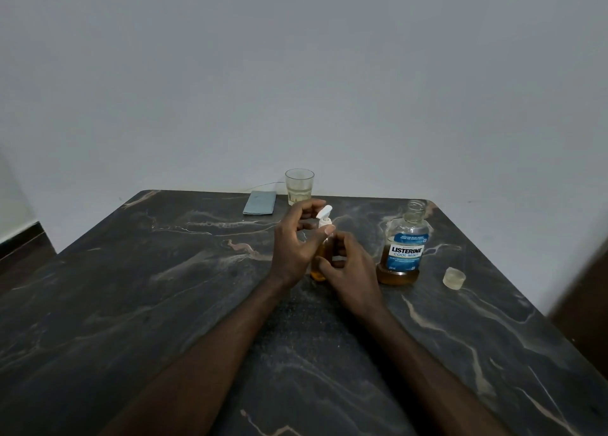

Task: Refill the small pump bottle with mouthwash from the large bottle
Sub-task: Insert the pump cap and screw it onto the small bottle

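**A:** How are the two grips seen?

**B:** The left grip [296, 241] is curled about the white pump head [325, 214], with the thumb laid against its collar. The right grip [348, 271] is closed round the body of the small pump bottle [317, 271], which is held upright between the two. Amber liquid is seen in its lower part. It cannot be told whether its base is set on the counter [164, 304] or whether the pump is screwed down.

**A:** And where is the large bottle found?

**B:** The large bottle [403, 248] is stood upright just to the right of the right grip. It is uncapped and partly filled with amber liquid. Its cap [454, 278] is laid farther right, apart from it. Beyond the left grip, a glass [299, 185] holding a little pale liquid is placed near the counter's far edge. A flat grey-blue item [260, 202] is laid to the left of it.
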A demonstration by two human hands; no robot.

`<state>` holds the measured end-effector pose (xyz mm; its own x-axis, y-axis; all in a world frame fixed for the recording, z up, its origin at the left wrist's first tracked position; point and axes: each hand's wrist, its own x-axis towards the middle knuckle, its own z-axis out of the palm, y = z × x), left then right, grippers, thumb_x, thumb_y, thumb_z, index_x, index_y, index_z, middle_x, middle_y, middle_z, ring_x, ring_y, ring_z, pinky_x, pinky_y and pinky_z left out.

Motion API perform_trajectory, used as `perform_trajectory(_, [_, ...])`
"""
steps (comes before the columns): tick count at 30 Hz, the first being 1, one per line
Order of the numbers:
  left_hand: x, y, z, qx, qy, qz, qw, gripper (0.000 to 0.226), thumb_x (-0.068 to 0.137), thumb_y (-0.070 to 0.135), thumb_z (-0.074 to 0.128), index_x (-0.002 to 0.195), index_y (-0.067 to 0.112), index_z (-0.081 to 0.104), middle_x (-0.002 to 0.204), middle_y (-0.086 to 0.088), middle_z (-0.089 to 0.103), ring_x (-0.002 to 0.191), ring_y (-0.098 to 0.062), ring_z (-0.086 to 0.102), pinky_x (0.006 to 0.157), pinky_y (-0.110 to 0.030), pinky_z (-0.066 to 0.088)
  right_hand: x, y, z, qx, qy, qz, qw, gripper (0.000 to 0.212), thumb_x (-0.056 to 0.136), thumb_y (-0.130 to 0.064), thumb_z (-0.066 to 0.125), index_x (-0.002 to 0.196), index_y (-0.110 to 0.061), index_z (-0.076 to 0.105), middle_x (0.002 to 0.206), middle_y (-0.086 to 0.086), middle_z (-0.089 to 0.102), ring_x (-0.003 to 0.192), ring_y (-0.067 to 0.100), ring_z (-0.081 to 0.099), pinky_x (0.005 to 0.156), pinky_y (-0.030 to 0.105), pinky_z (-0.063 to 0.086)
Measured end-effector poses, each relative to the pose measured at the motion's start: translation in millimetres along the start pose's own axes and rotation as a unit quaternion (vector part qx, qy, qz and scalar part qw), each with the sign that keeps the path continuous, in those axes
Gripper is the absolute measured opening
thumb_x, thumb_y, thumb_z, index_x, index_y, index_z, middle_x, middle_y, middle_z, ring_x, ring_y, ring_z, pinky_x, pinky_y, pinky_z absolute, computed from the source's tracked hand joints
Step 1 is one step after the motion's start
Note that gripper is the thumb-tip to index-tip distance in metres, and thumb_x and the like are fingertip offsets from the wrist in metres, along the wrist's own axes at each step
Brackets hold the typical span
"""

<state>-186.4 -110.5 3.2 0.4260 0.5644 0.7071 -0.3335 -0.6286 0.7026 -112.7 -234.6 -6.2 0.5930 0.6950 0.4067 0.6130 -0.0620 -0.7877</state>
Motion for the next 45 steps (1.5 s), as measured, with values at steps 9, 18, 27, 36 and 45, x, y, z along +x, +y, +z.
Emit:
perform_trajectory(9, [-1.5,-0.7,2.9,-0.028,0.033,-0.011,0.999,0.044,0.086,0.020,0.080,0.123,0.013,0.056,0.105,-0.003,0.073,0.098,-0.025,0.072,0.086,-0.055,0.058,1.1,1.9,0.4,0.006,0.000,-0.001,1.000,0.050,0.091,-0.025,0.077,0.134,-0.028,0.053,0.127,-0.010,0.061,0.113,0.005,0.062,0.091,0.025,0.057])
perform_trajectory(18, [1.0,-4.4,8.0,-0.065,0.033,-0.048,0.996,0.088,0.084,0.018,0.082,0.153,0.028,0.028,0.110,-0.009,0.066,0.105,-0.025,0.067,0.093,-0.043,0.057,1.3,2.4,1.0,-0.003,-0.004,0.002,1.000,0.047,0.092,-0.024,0.076,0.132,-0.026,0.053,0.127,-0.007,0.061,0.112,0.006,0.061,0.093,0.024,0.056])
perform_trajectory(27, [-0.7,-3.3,10.3,-0.094,-0.001,-0.065,0.993,0.090,0.089,0.019,0.073,0.161,0.029,0.021,0.122,-0.005,0.062,0.112,-0.019,0.065,0.097,-0.039,0.054,1.3,2.7,1.1,-0.006,-0.006,-0.001,1.000,0.050,0.091,-0.023,0.076,0.136,-0.023,0.053,0.130,-0.007,0.061,0.115,0.005,0.060,0.091,0.020,0.054])
perform_trajectory(36, [-3.5,-0.3,9.2,-0.094,-0.021,-0.064,0.993,0.077,0.098,0.014,0.060,0.162,0.031,0.019,0.122,-0.013,0.071,0.113,-0.032,0.069,0.097,-0.060,0.055,1.8,4.4,1.4,-0.015,-0.004,-0.005,1.000,0.050,0.091,-0.025,0.076,0.136,-0.023,0.053,0.130,-0.005,0.062,0.113,0.006,0.062,0.094,0.030,0.059])
perform_trajectory(45, [-5.6,1.9,6.9,-0.101,-0.014,-0.051,0.993,0.070,0.100,0.010,0.061,0.158,0.025,0.026,0.115,-0.016,0.075,0.111,-0.033,0.072,0.098,-0.061,0.055,2.0,4.6,1.0,-0.016,0.000,-0.007,1.000,0.048,0.091,-0.024,0.076,0.134,-0.023,0.055,0.128,-0.005,0.062,0.113,0.007,0.062,0.095,0.035,0.060])
